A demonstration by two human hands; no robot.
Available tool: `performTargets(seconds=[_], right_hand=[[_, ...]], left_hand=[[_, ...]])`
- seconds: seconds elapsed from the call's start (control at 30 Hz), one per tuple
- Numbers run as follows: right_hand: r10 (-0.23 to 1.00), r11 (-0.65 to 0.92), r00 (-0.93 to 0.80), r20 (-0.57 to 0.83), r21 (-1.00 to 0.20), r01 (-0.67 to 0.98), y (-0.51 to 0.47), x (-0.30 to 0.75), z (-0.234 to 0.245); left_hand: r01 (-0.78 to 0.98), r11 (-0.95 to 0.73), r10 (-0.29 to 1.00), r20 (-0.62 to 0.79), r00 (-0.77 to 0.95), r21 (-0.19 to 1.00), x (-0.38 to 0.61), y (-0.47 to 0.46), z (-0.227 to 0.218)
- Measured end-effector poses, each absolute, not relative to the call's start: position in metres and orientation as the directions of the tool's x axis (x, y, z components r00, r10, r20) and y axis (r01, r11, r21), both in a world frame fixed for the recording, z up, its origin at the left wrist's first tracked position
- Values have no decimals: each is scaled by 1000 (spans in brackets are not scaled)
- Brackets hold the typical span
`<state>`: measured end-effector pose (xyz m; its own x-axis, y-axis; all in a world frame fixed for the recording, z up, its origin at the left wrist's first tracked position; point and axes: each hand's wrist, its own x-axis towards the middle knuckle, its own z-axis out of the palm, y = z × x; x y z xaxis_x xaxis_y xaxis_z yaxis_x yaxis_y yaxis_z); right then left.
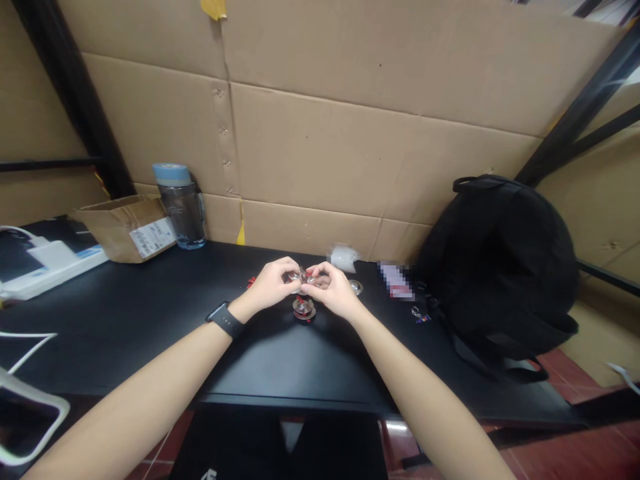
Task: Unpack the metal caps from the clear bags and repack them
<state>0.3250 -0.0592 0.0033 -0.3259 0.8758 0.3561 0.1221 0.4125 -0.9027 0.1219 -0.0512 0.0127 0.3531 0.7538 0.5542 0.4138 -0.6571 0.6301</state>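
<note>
a black watch point(218, 311) with black strap point(231, 325) circles the left wrist; forearms point(425, 387) bare.

I can make out no words for certain. At left, print on the carton point(113, 230)'s white label point(153, 237) and the bottle point(184, 217) is too small; lettering point(209, 475) at the bottom edge is cut off.

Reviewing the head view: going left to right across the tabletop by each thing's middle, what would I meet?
White power strip, brown cardboard box, blue-lidded water bottle, black wristwatch, left hand, disc-shaped piece with red parts, right hand, pixelated item, keyring, black backpack.
</note>
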Motion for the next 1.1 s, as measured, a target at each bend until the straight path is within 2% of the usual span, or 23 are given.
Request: performTargets(seconds=[0.07,0.13,0.4,0.57,0.7,0.77,0.83,0.9,1.1], right_hand=[[885,348,-350,308,-936,57,-59,324,2],[888,301,-367,277,-954,8,-59,323,2],[847,306,-458,270,-952,4,-61,327,4],[841,346,-455,292,-937,37,-60,328,3],[856,437,-413,311,-863,255,-53,340,8],[843,523,-385,375,-735,431,-47,354,13],[803,595,-409,434,-536,599,-40,372,19],[824,551,-388,413,-424,719,-35,391,24],[935,348,-297,192,-345,872,-24,437,31]], left_hand=[[463,-712,699,598,393,528,121,-54,16],[478,-737,670,606,429,477,121,-55,18],[437,-785,619,581,529,439,117,-57,20],[431,-794,607,579,544,428,114,-58,25],[530,-747,659,551,513,401,87,-43,29],[607,-695,708,511,487,385,64,-32,29],[671,-638,756,476,450,378,39,-21,27],[726,-566,808,438,394,390,19,-13,26],[794,-460,888,189,419,397,2,-12,28]])
